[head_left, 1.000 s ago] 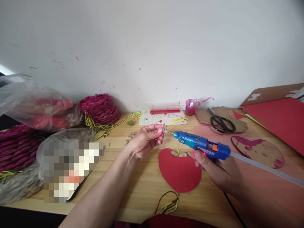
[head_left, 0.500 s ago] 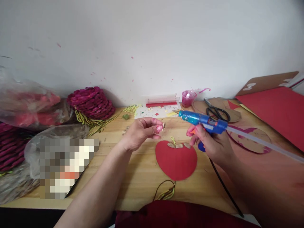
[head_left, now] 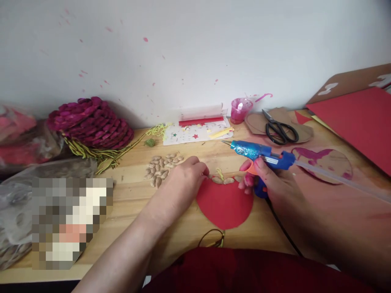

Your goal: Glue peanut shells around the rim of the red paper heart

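Note:
My left hand is closed at the upper left edge of a red apple- or heart-shaped cutout. Its fingertips pinch a peanut that they mostly hide. Peanuts in the shell, such as this one, sit in a row along the cutout's top edge, near a small yellow-green yarn loop. Just right of the cutout, my right hand grips a blue glue gun by its handle, fingers near the orange trigger. Its nozzle points left above the cutout, and a clear glue stick trails from the back.
Loose peanuts lie beyond my left forearm. Black scissors rest on cardboard at the back right, near a pink-stained cup and a red sheet. Magenta layered pieces and plastic bags crowd the left.
My left hand has moved down from above the cutout to its upper left edge with the peanut. The glue gun stays raised in my right hand. The view has shifted slightly.

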Action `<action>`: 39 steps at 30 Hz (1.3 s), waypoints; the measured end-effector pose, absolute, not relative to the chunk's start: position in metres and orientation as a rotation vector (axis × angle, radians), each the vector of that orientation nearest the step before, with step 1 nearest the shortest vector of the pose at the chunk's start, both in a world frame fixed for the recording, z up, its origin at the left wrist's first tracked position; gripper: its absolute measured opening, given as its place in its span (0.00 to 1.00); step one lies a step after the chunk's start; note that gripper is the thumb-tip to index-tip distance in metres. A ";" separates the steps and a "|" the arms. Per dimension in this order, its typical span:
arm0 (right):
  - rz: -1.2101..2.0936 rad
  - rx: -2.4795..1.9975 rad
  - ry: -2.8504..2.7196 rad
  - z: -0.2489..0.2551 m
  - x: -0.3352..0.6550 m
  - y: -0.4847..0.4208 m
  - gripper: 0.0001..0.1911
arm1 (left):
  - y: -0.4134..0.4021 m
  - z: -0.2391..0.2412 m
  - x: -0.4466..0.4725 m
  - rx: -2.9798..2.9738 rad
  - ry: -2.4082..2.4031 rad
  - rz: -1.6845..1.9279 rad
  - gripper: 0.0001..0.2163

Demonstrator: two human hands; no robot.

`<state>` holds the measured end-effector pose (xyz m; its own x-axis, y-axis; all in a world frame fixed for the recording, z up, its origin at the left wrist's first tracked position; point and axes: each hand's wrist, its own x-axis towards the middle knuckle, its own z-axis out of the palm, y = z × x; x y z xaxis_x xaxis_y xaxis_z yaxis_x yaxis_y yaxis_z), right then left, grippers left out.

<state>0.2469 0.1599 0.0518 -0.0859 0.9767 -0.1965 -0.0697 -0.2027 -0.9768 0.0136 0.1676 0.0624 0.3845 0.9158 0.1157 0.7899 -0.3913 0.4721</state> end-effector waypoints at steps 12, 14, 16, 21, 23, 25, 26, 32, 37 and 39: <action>1.477 -1.282 -1.136 0.036 0.250 0.154 0.23 | 0.161 0.052 0.015 2.448 1.513 0.416 0.08; 1.479 -1.286 -1.142 0.034 0.251 0.155 0.23 | 0.160 0.051 0.016 2.461 1.520 0.402 0.08; 1.482 -1.294 -1.171 0.032 0.253 0.155 0.22 | 0.160 0.052 0.017 2.467 1.517 0.391 0.08; 1.442 -1.312 -1.270 0.031 0.256 0.154 0.20 | 0.158 0.054 0.019 2.483 1.529 0.386 0.08; 1.423 -1.315 -1.290 0.032 0.256 0.155 0.20 | 0.158 0.054 0.020 2.488 1.534 0.370 0.07; 1.417 -1.323 -1.291 0.034 0.255 0.155 0.20 | 0.157 0.054 0.020 2.494 1.535 0.356 0.07; 1.416 -1.329 -1.292 0.035 0.254 0.155 0.21 | 0.157 0.055 0.020 2.496 1.536 0.349 0.07; 1.402 -1.344 -1.284 0.039 0.252 0.156 0.22 | 0.157 0.054 0.020 2.499 1.549 0.332 0.08; 1.395 -1.346 -1.284 0.037 0.252 0.156 0.20 | 0.157 0.057 0.023 2.509 1.571 0.297 0.07; 1.416 -1.335 -1.290 0.037 0.253 0.156 0.20 | 0.156 0.059 0.025 2.519 1.586 0.275 0.07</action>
